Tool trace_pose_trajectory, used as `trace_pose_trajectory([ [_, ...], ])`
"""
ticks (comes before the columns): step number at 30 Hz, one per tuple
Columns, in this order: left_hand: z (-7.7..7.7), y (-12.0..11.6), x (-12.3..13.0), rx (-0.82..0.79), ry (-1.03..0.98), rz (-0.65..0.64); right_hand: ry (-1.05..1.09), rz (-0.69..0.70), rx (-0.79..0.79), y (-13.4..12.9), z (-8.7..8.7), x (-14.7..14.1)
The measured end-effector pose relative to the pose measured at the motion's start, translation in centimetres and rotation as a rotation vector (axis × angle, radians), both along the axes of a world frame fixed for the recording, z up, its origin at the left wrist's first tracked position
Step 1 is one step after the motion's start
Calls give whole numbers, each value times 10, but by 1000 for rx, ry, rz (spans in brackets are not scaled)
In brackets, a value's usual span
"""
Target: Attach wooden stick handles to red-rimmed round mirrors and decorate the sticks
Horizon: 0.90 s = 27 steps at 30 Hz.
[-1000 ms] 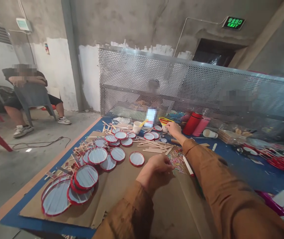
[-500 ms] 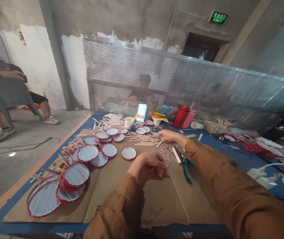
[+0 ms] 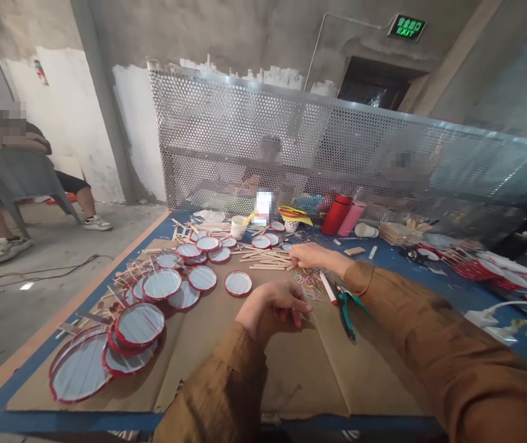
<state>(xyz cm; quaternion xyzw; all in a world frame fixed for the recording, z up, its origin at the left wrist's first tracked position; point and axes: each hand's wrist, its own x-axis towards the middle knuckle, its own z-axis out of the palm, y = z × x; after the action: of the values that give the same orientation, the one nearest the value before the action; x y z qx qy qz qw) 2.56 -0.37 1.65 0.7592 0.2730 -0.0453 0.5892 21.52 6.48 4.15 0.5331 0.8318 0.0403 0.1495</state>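
My left hand (image 3: 276,307) hovers over the cardboard (image 3: 300,375) with fingers curled together; whatever they hold, if anything, is too small to name. Farther forward, my right hand (image 3: 316,256) reaches down to the right end of a pile of flat wooden sticks (image 3: 268,261), fingertips close together and partly hidden. Just below that hand lie colourful rubber bands (image 3: 308,282). A white and red marker (image 3: 328,288) and green-handled pliers (image 3: 346,317) rest right of the bands. Red-rimmed round discs (image 3: 202,279) overlap in a spread to the left.
Paper cups (image 3: 238,228), a lit phone (image 3: 262,208), a red bottle (image 3: 336,215) and a pink bottle (image 3: 352,219) stand along a perforated metal screen (image 3: 226,135). White plugs (image 3: 487,320) lie at right. A person (image 3: 9,138) sits at far left.
My right hand has shifted slightly left over the end of the stick pile. My left hand stays nearly where it was.
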Motion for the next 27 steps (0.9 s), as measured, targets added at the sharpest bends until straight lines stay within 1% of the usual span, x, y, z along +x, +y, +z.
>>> trace_pose_trajectory([
  [3, 0, -1, 1, 0, 7, 2, 29, -61, 29, 7, -1, 3],
  [8, -3, 0, 3, -26, 13, 2, 37, -131, 76, 33, -9, 0],
  [13, -2, -1, 4, -41, 24, 17, -6, -159, 37, 51, -12, -11],
  [16, 1, -3, 3, -34, 34, 20, -45, -190, 24, 51, -9, -17],
  [20, 4, -4, 2, -25, 37, 15, -94, -209, 34, 43, -2, -20],
  [25, -1, -1, 4, -33, 40, 10, -130, -194, 85, 29, 12, -13],
  [27, -3, 0, 6, -34, 47, 7, -124, -175, 95, 26, 16, -15],
])
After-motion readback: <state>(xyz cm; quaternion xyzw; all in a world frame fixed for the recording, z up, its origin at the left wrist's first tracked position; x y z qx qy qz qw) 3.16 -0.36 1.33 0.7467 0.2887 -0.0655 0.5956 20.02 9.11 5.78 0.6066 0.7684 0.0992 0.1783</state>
